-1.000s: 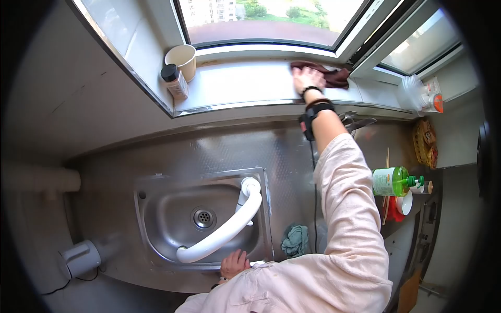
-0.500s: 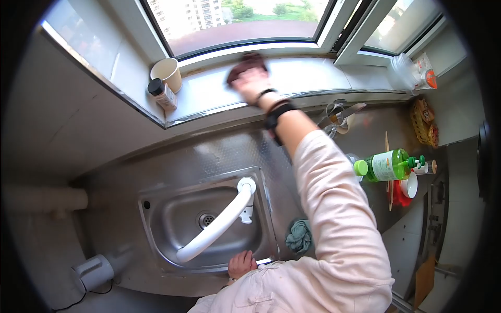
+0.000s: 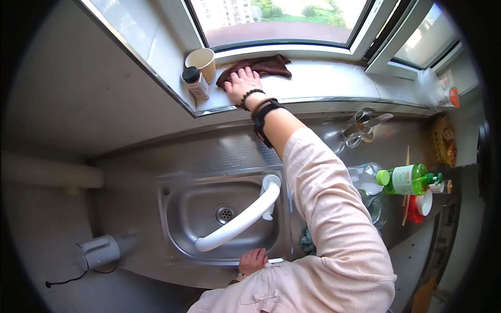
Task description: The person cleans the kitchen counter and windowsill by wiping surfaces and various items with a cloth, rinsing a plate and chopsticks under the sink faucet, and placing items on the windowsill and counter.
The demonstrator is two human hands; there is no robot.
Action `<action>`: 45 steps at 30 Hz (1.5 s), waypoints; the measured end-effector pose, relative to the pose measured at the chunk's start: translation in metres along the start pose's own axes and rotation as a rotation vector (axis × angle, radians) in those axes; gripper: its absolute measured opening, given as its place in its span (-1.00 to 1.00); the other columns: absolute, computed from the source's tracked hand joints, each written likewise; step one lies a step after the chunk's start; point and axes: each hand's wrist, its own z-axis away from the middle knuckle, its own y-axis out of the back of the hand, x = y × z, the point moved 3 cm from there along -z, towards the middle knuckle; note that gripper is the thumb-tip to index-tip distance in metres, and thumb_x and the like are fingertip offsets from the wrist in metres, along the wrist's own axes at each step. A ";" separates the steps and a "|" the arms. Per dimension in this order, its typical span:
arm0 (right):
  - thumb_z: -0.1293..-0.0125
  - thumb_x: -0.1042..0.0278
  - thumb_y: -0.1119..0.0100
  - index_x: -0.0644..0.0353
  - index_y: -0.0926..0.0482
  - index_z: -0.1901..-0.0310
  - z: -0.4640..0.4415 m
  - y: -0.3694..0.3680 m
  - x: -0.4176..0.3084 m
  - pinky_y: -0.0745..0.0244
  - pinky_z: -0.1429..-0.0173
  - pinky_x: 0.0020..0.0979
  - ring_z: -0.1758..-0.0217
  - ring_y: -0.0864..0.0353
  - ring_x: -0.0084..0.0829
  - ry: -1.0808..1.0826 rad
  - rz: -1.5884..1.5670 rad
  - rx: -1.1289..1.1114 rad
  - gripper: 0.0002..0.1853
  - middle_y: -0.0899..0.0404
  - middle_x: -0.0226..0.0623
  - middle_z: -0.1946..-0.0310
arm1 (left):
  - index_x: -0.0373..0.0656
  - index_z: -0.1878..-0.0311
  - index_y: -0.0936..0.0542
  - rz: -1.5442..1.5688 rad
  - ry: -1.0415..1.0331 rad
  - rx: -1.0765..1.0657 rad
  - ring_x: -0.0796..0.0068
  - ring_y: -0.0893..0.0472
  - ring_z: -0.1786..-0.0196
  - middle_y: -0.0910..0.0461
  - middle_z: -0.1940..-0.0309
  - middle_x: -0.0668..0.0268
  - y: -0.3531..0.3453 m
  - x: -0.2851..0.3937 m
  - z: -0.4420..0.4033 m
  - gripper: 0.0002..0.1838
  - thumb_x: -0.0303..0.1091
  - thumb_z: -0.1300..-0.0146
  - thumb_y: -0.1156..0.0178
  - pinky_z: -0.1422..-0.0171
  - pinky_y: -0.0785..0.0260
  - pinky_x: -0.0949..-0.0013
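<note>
A dark brown cloth (image 3: 271, 66) lies on the white windowsill, partly bunched and trailing to the right along the window frame. My right hand (image 3: 242, 83) presses down on its left part, fingers over the fabric, holding it against the sill. Just left of that hand stand a paper cup (image 3: 202, 61) and a small black-capped seasoning bottle (image 3: 196, 83). My left hand (image 3: 253, 261) rests on the front rim of the steel sink (image 3: 180, 229), fingers laid out and nothing visible in them.
A white faucet (image 3: 240, 219) arches over the sink. To the right are a green pump bottle (image 3: 409, 180), clear plastic bottle (image 3: 362, 177), knife (image 3: 376, 121), chopsticks (image 3: 406, 193) and yellow basket (image 3: 443, 141). A teal rag (image 3: 307, 242) shows beside my sleeve; a white kettle-like appliance (image 3: 99, 252) stands lower left.
My right hand has slid left along the sill toward the paper cup, and the cloth now stretches out to its right. My left hand stays on the sink rim. The view has shifted.
</note>
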 end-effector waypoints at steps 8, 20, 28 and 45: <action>-0.25 0.07 0.15 0.17 -0.49 0.12 0.047 0.010 0.027 -0.20 -0.20 -0.15 -0.14 -0.30 -0.10 0.480 0.114 0.017 -0.62 -0.43 -0.13 0.07 | -0.07 0.15 -0.54 0.030 -0.008 0.030 0.39 -0.54 0.27 -0.53 0.27 0.35 0.000 0.000 0.001 -0.67 -0.22 0.03 -0.13 0.26 -0.36 0.28; -0.16 -0.08 0.03 0.02 -0.13 -0.25 0.008 0.102 -0.043 -0.47 0.15 -0.18 0.28 -0.58 -0.02 0.369 -0.299 0.073 -0.34 -0.58 0.03 0.40 | -0.07 0.20 -0.54 0.041 0.012 0.060 0.40 -0.53 0.33 -0.53 0.32 0.35 0.010 0.001 -0.001 -0.71 -0.23 0.04 -0.12 0.27 -0.37 0.32; -0.16 -0.03 -0.03 -0.04 -0.26 -0.15 -0.005 0.067 -0.080 -0.49 0.13 -0.21 0.25 -0.59 -0.10 0.500 -0.114 0.021 -0.46 -0.58 -0.06 0.32 | -0.07 0.21 -0.52 0.023 0.004 0.076 0.37 -0.51 0.33 -0.51 0.34 0.33 -0.011 -0.006 0.011 -0.70 -0.19 0.04 -0.15 0.26 -0.35 0.28; -0.07 0.10 -0.18 0.18 -0.44 -0.02 0.066 0.190 -0.022 -0.45 0.03 -0.28 0.17 -0.56 -0.14 0.227 -0.522 0.284 -0.50 -0.52 -0.03 0.18 | -0.08 0.47 -0.53 -0.007 -0.133 -0.058 0.31 -0.50 0.41 -0.48 0.51 0.24 -0.025 -0.004 0.015 -0.90 -0.32 0.02 -0.08 0.34 -0.31 0.23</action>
